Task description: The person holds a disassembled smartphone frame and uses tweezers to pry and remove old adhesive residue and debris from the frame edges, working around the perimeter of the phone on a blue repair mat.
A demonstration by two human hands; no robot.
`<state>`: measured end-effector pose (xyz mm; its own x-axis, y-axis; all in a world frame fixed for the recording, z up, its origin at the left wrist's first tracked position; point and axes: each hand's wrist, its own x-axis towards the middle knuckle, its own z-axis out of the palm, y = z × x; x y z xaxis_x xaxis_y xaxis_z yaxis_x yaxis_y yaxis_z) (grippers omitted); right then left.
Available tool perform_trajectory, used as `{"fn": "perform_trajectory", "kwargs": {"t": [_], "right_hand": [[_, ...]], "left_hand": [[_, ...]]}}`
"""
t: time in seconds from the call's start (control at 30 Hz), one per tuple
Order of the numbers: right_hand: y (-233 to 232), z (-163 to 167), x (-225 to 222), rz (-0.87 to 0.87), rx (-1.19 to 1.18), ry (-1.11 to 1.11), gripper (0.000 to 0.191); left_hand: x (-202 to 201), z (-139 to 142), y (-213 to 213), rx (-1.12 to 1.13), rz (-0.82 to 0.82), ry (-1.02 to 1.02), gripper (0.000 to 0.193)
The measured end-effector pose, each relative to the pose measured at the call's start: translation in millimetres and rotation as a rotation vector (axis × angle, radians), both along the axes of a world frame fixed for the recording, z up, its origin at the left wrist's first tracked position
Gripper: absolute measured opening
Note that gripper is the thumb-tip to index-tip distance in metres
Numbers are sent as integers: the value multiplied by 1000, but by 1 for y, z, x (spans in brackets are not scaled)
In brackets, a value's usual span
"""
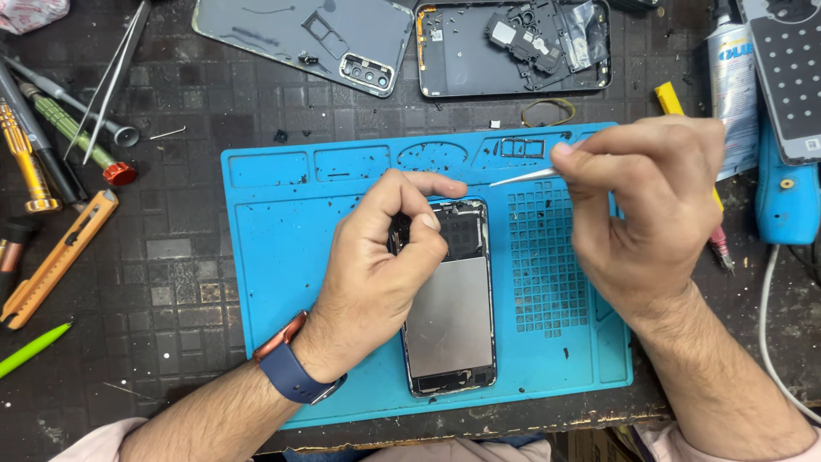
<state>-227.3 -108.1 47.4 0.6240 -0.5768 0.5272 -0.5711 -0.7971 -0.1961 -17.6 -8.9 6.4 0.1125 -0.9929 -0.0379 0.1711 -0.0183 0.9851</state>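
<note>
Blue silicone, a large work mat covered the middle of a dark gridded bench, speckled with black crumbs and moulded with shallow trays along its far edge. On it lay an opened phone, back cover off, its silvery metal shield plate bare and the near end pointing toward the person. Beyond the mat rested a grey back cover with its camera window, and beside it a dark phone frame holding loose black parts. At the right edge stood a white spray can with a blue label, next to a blue tool and a perforated grey plate.

The left hand, a blue-strapped watch on its wrist, sat over the phone's upper left corner, fingers curled shut and pinching something dark there; what it was could not be told. The right hand hovered above the mat's grid section, fingers closed on slim metal tweezers whose tip pointed toward the phone's top.

Left of the mat lay an orange utility knife, screwdrivers, and a second pair of tweezers.
</note>
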Motion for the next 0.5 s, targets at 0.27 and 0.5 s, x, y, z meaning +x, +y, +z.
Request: {"fn": "perform_trajectory", "kwargs": {"t": [0.27, 0.5], "right_hand": [[1, -1, 4, 51, 24, 0, 28], [6, 3, 13, 118, 113, -35, 29]], "left_hand": [[3, -8, -1, 10, -26, 150, 23], [0, -10, -5, 31, -8, 286, 21]]}}
